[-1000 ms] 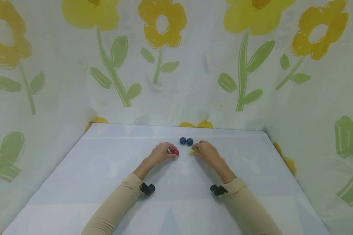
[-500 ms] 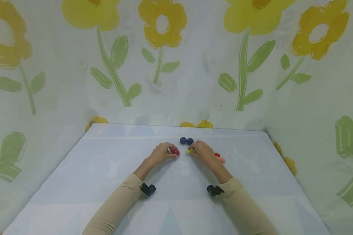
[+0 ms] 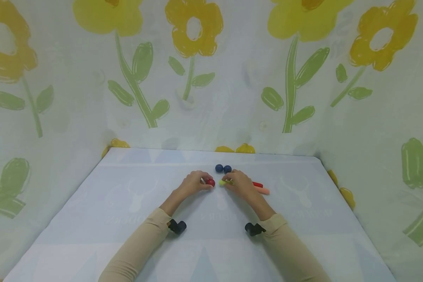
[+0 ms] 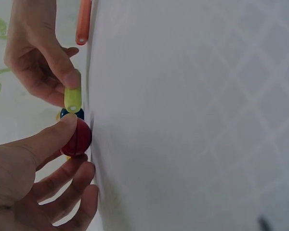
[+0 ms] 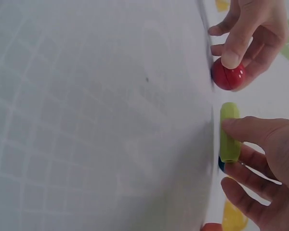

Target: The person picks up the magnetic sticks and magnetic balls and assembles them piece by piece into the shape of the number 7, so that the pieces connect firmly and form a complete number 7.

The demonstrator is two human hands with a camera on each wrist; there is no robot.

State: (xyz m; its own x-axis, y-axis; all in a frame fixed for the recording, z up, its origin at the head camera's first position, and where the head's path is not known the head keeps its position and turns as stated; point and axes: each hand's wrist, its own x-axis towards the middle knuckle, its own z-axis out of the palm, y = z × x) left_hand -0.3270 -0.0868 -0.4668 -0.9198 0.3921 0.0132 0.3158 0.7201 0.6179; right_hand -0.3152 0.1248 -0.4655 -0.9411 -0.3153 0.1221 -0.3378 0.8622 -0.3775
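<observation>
In the head view my left hand (image 3: pixel 193 184) pinches a red ball (image 3: pixel 210 183) on the table. The left wrist view shows the thumb on top of it and a dark line running round its surface. Facing it from the right, my right hand (image 3: pixel 242 185) grips a short lime-green stick (image 5: pixel 229 137) between thumb and fingers. The stick lies level, its near end pointing at the ball; in the right wrist view a narrow gap shows between them. A small hole shows in the stick's end in the left wrist view.
Two dark blue balls, a left one (image 3: pixel 219 168) and a right one (image 3: pixel 227 169), sit side by side just behind the hands. Right of the right hand lie a red stick (image 3: pixel 257 184) and an orange stick (image 3: pixel 262 190). Flowered cloth walls (image 3: pixel 232 98) enclose the table (image 3: pixel 134 235).
My right hand has slid left with the lime-green stick, bringing it close to the red ball. The red and orange sticks have come into view behind it. My left hand stays put.
</observation>
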